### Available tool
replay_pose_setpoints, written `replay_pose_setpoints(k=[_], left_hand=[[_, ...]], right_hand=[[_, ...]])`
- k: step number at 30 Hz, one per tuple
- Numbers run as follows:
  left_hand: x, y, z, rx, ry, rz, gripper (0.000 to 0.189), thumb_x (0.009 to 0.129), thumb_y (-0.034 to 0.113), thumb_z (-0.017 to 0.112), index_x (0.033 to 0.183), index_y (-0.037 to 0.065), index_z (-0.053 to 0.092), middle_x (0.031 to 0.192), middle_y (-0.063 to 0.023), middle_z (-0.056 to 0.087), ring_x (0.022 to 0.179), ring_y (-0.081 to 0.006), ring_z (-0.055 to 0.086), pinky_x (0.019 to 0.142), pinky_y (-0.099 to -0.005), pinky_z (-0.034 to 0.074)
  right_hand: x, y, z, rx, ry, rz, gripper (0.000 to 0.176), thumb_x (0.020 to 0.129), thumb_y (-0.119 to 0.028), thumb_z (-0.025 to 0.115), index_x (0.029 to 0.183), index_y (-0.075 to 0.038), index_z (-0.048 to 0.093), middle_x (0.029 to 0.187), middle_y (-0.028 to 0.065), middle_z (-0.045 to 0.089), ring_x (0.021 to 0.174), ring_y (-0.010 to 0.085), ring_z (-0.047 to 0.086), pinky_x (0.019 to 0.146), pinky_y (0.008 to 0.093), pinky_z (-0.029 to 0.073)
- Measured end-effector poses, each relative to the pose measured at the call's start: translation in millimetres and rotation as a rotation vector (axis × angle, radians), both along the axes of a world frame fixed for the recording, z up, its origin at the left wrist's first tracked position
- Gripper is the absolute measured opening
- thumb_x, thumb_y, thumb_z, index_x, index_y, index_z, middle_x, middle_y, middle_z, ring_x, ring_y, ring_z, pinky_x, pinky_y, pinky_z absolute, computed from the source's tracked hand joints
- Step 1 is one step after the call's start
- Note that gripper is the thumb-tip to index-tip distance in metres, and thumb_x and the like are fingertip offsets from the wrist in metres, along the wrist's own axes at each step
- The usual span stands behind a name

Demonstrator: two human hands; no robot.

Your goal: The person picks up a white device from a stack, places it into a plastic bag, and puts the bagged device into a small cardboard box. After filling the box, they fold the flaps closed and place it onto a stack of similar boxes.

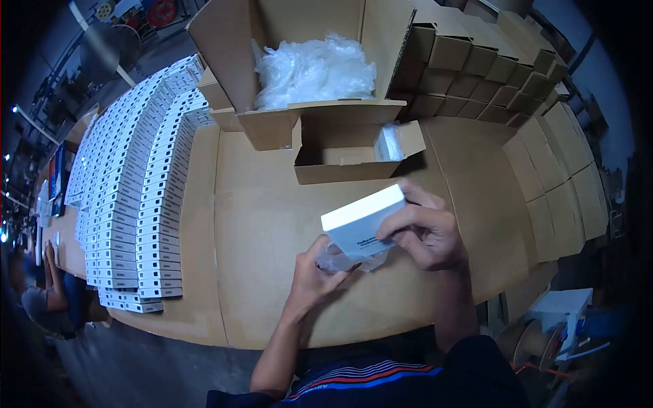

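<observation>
A white box [364, 214] with small dark print on its side is tilted above the middle of the cardboard-covered table. My right hand [425, 228] grips its right end between thumb and fingers. Under the box's lower left part, my left hand [316, 275] is closed on a clear plastic bag [371, 260], which surrounds the box's lower edge. Just beyond my hands stands an open brown carton [347, 173], with a plastic-wrapped white box [388, 143] at its right end.
Stacked white boxes [160, 204] fill the table's left side. A large carton [272, 129] holding clear plastic bags [316, 71] stands at the back. Brown cartons [452, 75] are piled back right, more cartons [561, 183] at right. Another person [51, 292] sits far left.
</observation>
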State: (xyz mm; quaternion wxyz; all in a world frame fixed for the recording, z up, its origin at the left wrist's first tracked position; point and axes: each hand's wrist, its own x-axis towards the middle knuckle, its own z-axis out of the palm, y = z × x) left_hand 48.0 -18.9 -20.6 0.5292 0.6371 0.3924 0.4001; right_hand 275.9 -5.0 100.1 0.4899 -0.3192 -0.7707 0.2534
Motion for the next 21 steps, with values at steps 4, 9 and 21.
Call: replay_pose_setpoints(k=[4, 9, 21], left_hand=[[-1.8, -0.6, 8.1, 0.021, 0.100, 0.016, 0.055, 0.075, 0.010, 0.089, 0.123, -0.003, 0.065, 0.105, -0.0167, 0.077, 0.097, -0.0237, 0.076, 0.086, -0.0358, 0.059], [-3.8, -1.3, 7.6, -0.130, 0.008, 0.031, 0.054, 0.078, 0.012, 0.088, 0.123, -0.006, 0.064, 0.111, -0.0166, 0.075, 0.104, -0.0222, 0.072, 0.092, -0.0355, 0.057], [-15.6, -3.2, -16.5, -0.528, -0.410, 0.014, 0.043, 0.113, 0.032, 0.045, 0.136, -0.003, 0.056, 0.126, -0.0080, 0.066, 0.112, -0.0141, 0.061, 0.099, -0.0323, 0.049]], right_hand=[[-13.8, 7.2, -1.2, -0.134, -0.007, 0.077, 0.021, 0.085, 0.005, 0.061, 0.099, -0.002, 0.074, 0.091, 0.0139, 0.058, 0.084, 0.0256, 0.059, 0.075, 0.0359, 0.047], [-29.3, 5.2, -21.9, -0.351, 0.120, 0.041, 0.030, 0.102, -0.016, 0.051, 0.113, 0.003, 0.072, 0.097, 0.0163, 0.060, 0.088, 0.0264, 0.060, 0.082, 0.0364, 0.049], [-37.4, -16.1, -64.6, -0.685, 0.668, -0.097, 0.037, 0.103, -0.005, 0.056, 0.139, 0.002, 0.056, 0.124, 0.0180, 0.064, 0.124, 0.0193, 0.057, 0.107, 0.0332, 0.045]])
